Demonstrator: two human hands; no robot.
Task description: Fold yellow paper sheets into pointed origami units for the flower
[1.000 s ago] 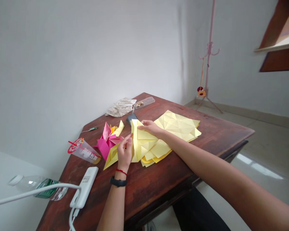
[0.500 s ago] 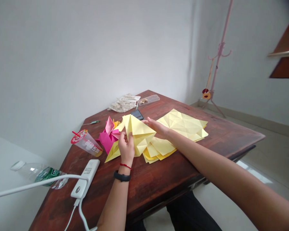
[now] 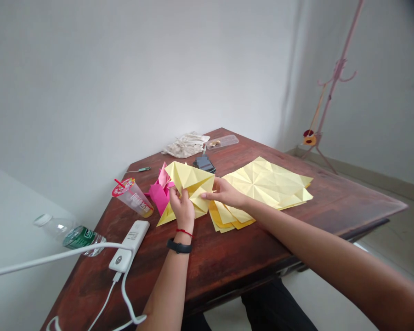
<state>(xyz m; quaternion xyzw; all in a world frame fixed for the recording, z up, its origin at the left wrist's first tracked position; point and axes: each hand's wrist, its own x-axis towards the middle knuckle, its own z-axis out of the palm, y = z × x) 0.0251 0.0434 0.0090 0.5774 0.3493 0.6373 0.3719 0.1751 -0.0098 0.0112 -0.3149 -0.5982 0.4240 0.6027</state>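
Between my hands is a folded sheet of yellow paper [image 3: 193,175], creased into triangular flaps and lifted off the table. My left hand [image 3: 183,206] grips its lower left part, fingers curled against the folds. At its right edge, my right hand [image 3: 225,193] pinches the paper, thumb on the near face and the other fingers partly hidden behind. Pink folded paper [image 3: 159,195] lies just left of the held sheet. To the right, a stack of creased yellow sheets [image 3: 262,181] is spread flat on the table.
On the dark wooden table [image 3: 220,262] stand a plastic cup with a straw [image 3: 134,197] and a white power strip [image 3: 129,246] with cables. A water bottle [image 3: 70,234] lies at the left edge. Farther back are a phone [image 3: 204,163], a pale cloth bag [image 3: 186,145] and a clear tray [image 3: 224,141].
My right hand has closed on the right edge of the yellow paper, where before it was flat with fingers extended. The paper's folds have turned and opened more. The view has shifted slightly left.
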